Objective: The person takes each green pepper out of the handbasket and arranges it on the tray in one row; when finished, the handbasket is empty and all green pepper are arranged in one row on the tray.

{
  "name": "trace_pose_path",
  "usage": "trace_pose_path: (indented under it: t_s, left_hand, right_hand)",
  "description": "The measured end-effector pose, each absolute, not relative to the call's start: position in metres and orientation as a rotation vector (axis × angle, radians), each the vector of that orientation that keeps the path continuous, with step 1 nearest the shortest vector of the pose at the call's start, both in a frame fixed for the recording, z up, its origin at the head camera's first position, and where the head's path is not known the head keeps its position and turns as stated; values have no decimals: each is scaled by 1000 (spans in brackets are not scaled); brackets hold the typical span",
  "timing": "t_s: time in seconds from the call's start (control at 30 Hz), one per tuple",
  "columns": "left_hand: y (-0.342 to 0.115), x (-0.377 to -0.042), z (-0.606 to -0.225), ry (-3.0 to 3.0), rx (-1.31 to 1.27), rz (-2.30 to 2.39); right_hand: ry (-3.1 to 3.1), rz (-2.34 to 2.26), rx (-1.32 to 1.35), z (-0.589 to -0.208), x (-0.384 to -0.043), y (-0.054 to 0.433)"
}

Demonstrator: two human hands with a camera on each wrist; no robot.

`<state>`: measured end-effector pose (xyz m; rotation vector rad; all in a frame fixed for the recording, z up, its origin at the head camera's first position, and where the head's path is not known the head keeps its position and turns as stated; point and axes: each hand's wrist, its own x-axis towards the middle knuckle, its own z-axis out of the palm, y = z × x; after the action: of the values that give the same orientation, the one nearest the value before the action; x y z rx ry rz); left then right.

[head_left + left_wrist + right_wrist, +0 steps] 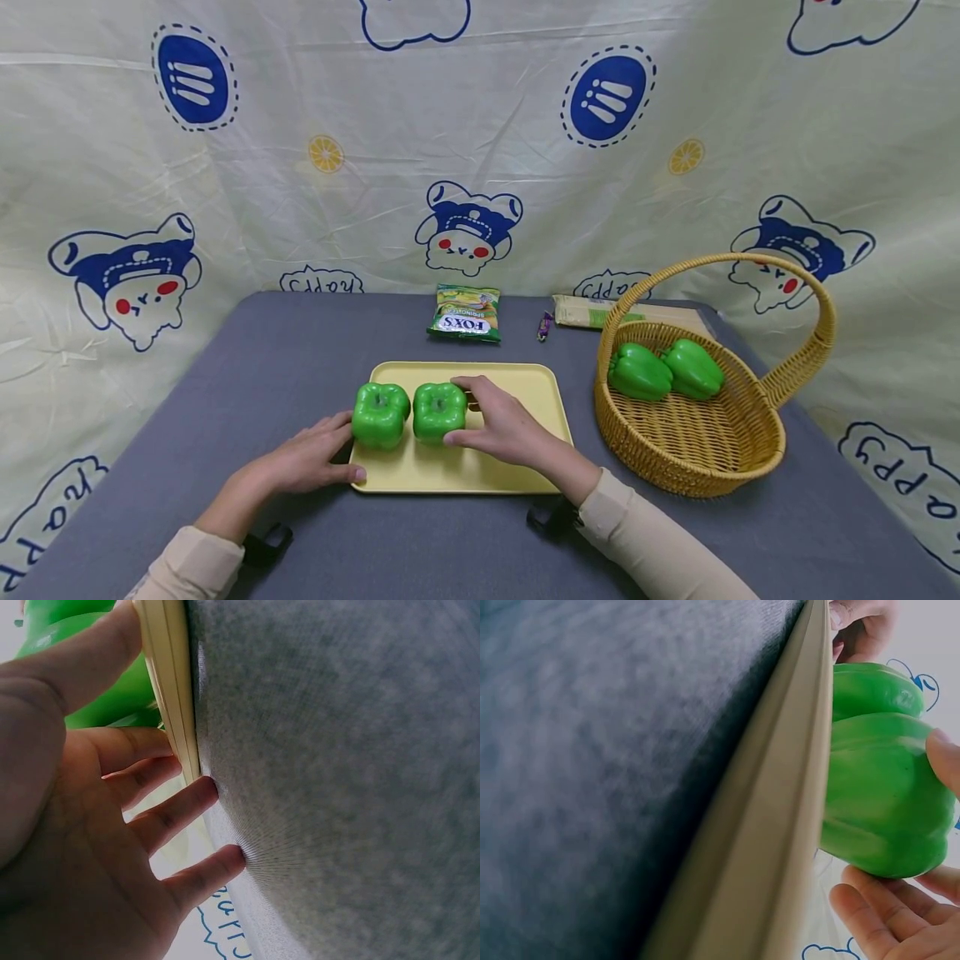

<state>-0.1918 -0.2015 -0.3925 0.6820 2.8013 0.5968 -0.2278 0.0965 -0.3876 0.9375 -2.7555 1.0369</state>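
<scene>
Two green bell peppers stand upright on a pale yellow tray (517, 467). My right hand (506, 421) is at the right-hand bell pepper (437, 414), thumb on its near side and fingers on its far side; the right wrist view also shows this pepper (885, 795) between thumb and fingers. Beside the left-hand bell pepper (378, 421), my left hand (318, 454) rests at the tray's left edge. In the left wrist view, that hand's thumb lies on the tray rim (169, 682), and its fairly straight fingers (191, 806) reach down to the table.
A wicker basket (690, 467) with a tall handle stands right of the tray, holding two more green bell peppers (667, 369). Behind the tray lie a green snack bag (465, 314), a small purple-wrapped sweet (544, 326) and a beige package (581, 312). A printed cloth (390, 225) hangs behind.
</scene>
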Motion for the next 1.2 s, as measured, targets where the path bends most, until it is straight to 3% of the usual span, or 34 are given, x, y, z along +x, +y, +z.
trace_pose_path:
  t_s: [1.2]
  left_hand:
    - [-201,-191,-391,2795,696,593]
  right_hand:
    - [-2749,946,905,-387,-228,95]
